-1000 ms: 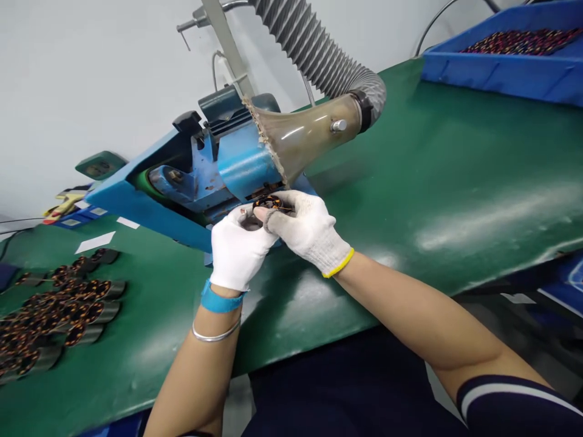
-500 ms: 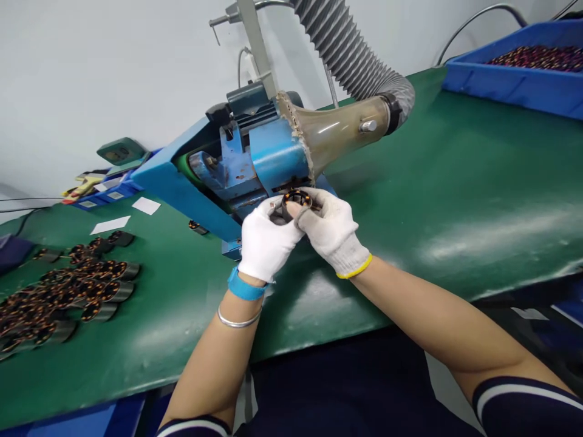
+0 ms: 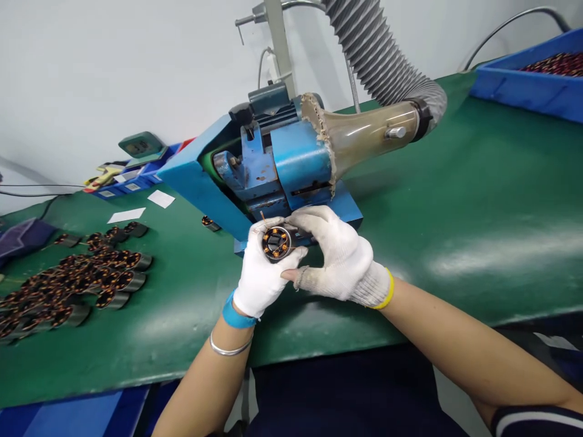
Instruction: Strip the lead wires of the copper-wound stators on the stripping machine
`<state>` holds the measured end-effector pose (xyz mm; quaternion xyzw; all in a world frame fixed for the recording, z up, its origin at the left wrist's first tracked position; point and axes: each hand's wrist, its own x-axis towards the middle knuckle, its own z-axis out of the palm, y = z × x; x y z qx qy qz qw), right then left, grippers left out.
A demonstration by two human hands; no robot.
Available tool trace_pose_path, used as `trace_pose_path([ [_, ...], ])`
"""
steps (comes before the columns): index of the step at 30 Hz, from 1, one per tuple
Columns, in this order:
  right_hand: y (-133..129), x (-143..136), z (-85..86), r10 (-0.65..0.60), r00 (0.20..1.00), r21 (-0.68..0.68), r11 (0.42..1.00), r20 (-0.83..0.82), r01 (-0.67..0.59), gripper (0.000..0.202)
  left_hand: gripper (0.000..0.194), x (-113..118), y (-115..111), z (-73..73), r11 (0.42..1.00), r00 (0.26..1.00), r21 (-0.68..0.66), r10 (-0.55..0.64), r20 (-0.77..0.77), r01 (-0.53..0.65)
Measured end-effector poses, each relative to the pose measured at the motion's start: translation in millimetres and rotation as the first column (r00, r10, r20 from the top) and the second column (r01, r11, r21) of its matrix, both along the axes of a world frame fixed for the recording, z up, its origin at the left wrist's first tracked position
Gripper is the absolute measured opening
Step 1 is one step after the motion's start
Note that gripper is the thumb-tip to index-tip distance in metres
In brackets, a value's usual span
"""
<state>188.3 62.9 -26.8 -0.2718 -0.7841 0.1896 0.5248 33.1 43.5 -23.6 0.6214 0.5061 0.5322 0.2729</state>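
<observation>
My left hand (image 3: 264,267), in a white glove, is closed around a motor stator (image 3: 276,243), a round dark ring with copper windings facing up. A short copper wire end sticks up beside the left fingers. My right hand (image 3: 337,252), in a white glove with a yellow cuff, is just right of the stator. Its thumb and fingers are spread apart, the fingertips close to the stator's edge; whether they touch it I cannot tell. Behind both hands stands a blue belt-driven machine (image 3: 300,155) with a clear funnel-shaped hood (image 3: 368,130).
Many similar stators (image 3: 68,285) lie piled at the left of the green table (image 3: 455,200). A single stator (image 3: 210,223) lies by the machine's base. A grey hose (image 3: 378,54) runs from the hood. A blue bin (image 3: 523,91) of small parts stands at the back right.
Both hands have come down from the machine's front edge toward me with the stator. My right hand has let go of it and opened; the left keeps hold. The view has shifted slightly left.
</observation>
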Motion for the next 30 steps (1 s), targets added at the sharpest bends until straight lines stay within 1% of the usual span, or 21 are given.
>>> trace_pose_path([
  [3,0,5,5.2,0.030,0.992,0.079,0.996,0.120,-0.040,0.053,0.048,-2,0,1.9,0.998,0.996,-0.017,-0.055,-0.065,0.054],
  [6,-2,5,7.4,0.074,0.967,0.062,0.994,0.242,-0.091,0.037,0.045,-3,1,0.3,0.997,0.983,0.011,-0.080,-0.163,0.083],
  [7,-3,4,7.3,0.095,0.969,0.032,0.994,0.230,-0.105,0.030,0.043,-3,1,-0.6,0.996,0.980,0.004,-0.089,-0.180,0.091],
  [8,-3,3,7.1,0.115,0.978,-0.020,0.993,0.174,-0.113,0.024,0.041,-3,1,-1.4,0.996,0.978,-0.009,-0.094,-0.185,0.094],
  [9,-2,1,6.9,0.128,0.989,-0.108,0.987,0.077,-0.119,0.019,0.040,-3,1,-2.0,0.996,0.979,-0.019,-0.090,-0.182,0.088],
  [10,-1,0,6.8,0.122,0.991,-0.235,0.963,-0.052,-0.131,0.015,0.039,-3,2,-2.1,0.997,0.981,-0.020,-0.072,-0.178,0.070],
  [11,1,-1,6.9,0.087,0.977,-0.379,0.912,-0.193,-0.156,0.013,0.039,-4,2,-1.9,0.999,0.983,-0.010,-0.044,-0.178,0.043],
  [12,2,-2,7.1,0.028,0.948,-0.510,0.838,-0.318,-0.196,0.013,0.039,-4,2,-1.3,1.000,0.983,0.007,-0.010,-0.184,0.012],
  [13,4,-3,7.2,-0.035,0.915,-0.607,0.759,-0.401,-0.237,0.013,0.038,-5,2,-0.4,1.000,0.980,0.027,0.020,-0.196,-0.015],
  [14,4,-3,7.2,-0.085,0.897,-0.667,0.700,-0.433,-0.255,0.013,0.038,-6,2,0.5,0.998,0.976,0.048,0.042,-0.214,-0.033],
  [15,4,-4,6.9,-0.110,0.903,-0.694,0.680,-0.416,-0.237,0.014,0.038,-7,2,1.4,0.997,0.971,0.068,0.054,-0.233,-0.039],
  [16,3,-4,6.2,-0.110,0.930,-0.691,0.700,-0.351,-0.179,0.018,0.039,-8,2,2.1,0.996,0.967,0.080,0.051,-0.250,-0.032],
  [17,1,-4,5.3,-0.093,0.963,-0.652,0.752,-0.253,-0.098,0.025,0.042,-9,1,2.5,0.996,0.963,0.087,0.042,-0.265,-0.019],
  [19,-4,-3,3.1,-0.050,0.997,-0.473,0.881,-0.055,0.018,0.038,0.047,-12,-1,2.5,0.996,0.955,0.089,0.014,-0.296,0.013],
  [20,-7,-3,2.5,-0.036,0.999,-0.364,0.931,0.012,0.038,0.043,0.049,-13,-1,2.0,0.996,0.949,0.085,0.001,-0.314,0.027],
  [22,-9,-2,2.6,-0.017,0.994,-0.173,0.984,0.106,0.035,0.046,0.050,-13,-2,0.4,0.996,0.937,0.073,-0.024,-0.348,0.052],
  [24,-8,-1,4.2,0.004,0.977,-0.056,0.998,0.214,0.008,0.040,0.048,-13,-1,-1.4,0.995,0.929,0.050,-0.061,-0.366,0.085],
  [26,-4,0,5.2,0.012,0.962,-0.014,1.000,0.274,-0.008,0.027,0.045,-12,0,-2.7,0.994,0.927,0.009,-0.101,-0.361,0.112],
  [27,-2,1,5.0,0.010,0.968,-0.038,0.999,0.251,0.000,0.022,0.045,-12,0,-2.8,0.994,0.930,-0.011,-0.110,-0.352,0.113],
  [28,1,2,4.5,0.002,0.982,-0.096,0.995,0.190,0.017,0.020,0.044,-11,0,-2.4,0.994,0.934,-0.031,-0.106,-0.342,0.102],
  [30,5,4,3.3,-0.041,0.999,-0.250,0.967,0.017,0.044,0.020,0.045,-11,0,-0.5,0.996,0.942,-0.059,-0.077,-0.325,0.061],
])
